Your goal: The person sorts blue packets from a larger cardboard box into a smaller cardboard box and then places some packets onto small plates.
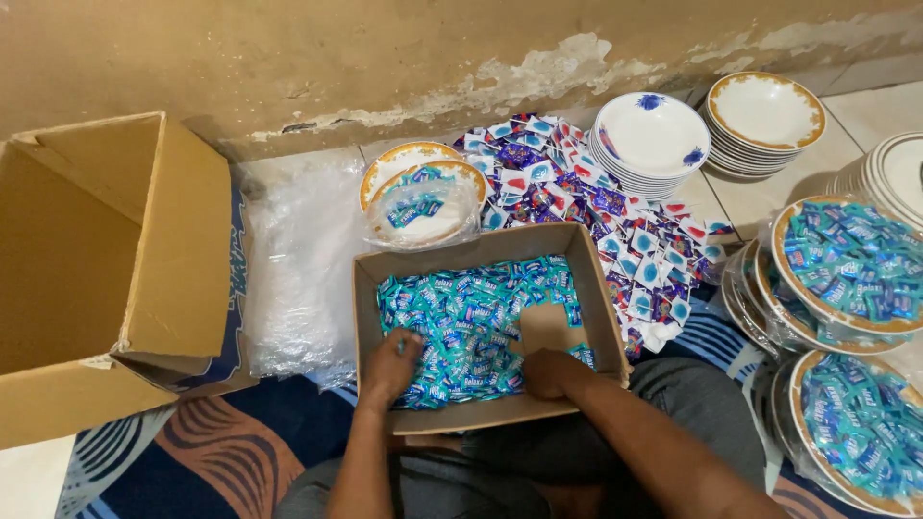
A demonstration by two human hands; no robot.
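Down at the near middle of the scene, a shallow cardboard box (486,332) rests on the person's lap, its floor covered with small teal-wrapped candies (461,332) except for a bare brown patch toward the right. Both hands are inside it. The left hand (392,367) lies palm-down on the candies at the near left, fingers curled into the heap and closed around a few pieces, one blue wrapper showing at the fingertips. The right hand (545,373) sits at the near right, just below the bare patch, fingers bunched; whether it grips any candy I cannot tell.

The step in hand looks like gathering a handful of candies out of the box. Just beyond its far left corner stands a gold-rimmed plate (423,192) under a clear plastic bag, holding only a few candies, while plates at the right (846,264) are already heaped full and wrapped. Loose mixed red and blue sachets (615,221) are spread on the floor past the box, with stacks of empty white bowls (654,135) farther back and a large open carton (106,269) at the left.

A next move would call for closing firmly on a full scoop and lifting clear of the box wall without spilling.
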